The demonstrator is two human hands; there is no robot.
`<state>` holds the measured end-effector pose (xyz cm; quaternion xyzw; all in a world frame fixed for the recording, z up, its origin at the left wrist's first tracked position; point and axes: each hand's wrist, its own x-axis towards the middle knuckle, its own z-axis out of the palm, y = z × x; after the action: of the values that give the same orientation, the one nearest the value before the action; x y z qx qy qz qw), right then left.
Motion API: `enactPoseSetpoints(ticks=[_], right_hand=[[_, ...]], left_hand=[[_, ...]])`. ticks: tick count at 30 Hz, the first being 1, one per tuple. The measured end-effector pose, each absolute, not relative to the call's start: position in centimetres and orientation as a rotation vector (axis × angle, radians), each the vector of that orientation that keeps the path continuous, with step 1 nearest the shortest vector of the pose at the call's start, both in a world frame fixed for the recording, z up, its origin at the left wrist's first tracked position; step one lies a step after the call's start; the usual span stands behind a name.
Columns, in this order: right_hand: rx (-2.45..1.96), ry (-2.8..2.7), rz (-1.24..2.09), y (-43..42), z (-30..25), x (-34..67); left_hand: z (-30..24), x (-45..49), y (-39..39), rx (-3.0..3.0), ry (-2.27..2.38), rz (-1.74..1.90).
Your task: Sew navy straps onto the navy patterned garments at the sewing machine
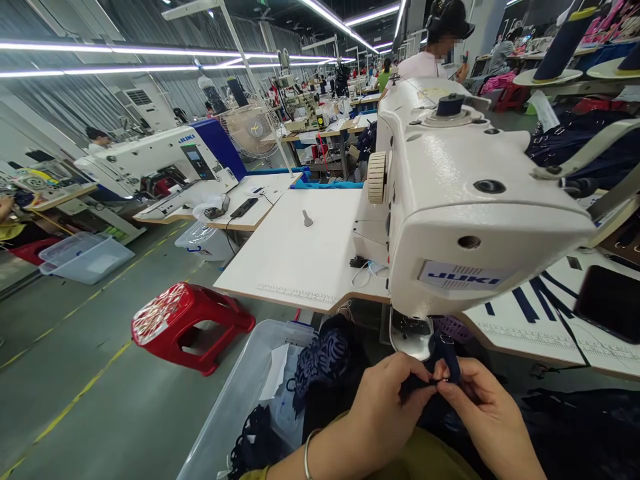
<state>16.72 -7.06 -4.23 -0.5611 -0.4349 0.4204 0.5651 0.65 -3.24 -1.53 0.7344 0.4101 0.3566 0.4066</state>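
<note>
Fingers pinched narrow: our left hand and right hand hold the navy strap near the sewing machine's lower end, presumably close together so we keep so thin a piece steady.

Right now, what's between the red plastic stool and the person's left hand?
The head view shows a clear plastic bin and a patterned dark-blue fabric bundle between the stool and left hand, which pinches a dark-blue strap.
</note>
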Motion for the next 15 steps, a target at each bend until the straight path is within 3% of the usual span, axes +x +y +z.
enactPoseSetpoints(ticks=[5, 10, 13, 15], right_hand=[[-1.505, -1.145, 1.034, -5.6, -2.7, 17.8], [-1.699, -1.206, 0.813, -3.6, -1.9, 17.0], [-1.707, -1.194, 0.801, -2.8, -2.3, 16.4], [-1.642, -1.174, 0.815, -2.5, -2.8, 16.4]], left_hand=[[-0.5, -0.5, -2.8, 1.864, 1.167, 0.806], [-0.8, -1.6, -1.7, 2.119, 1.381, 1.280], [-1.1, -1.9, -1.4, 2.573, 1.218, 1.492], [-1.3, -1.9, -1.1, 2.872, 0.978, 1.288]])
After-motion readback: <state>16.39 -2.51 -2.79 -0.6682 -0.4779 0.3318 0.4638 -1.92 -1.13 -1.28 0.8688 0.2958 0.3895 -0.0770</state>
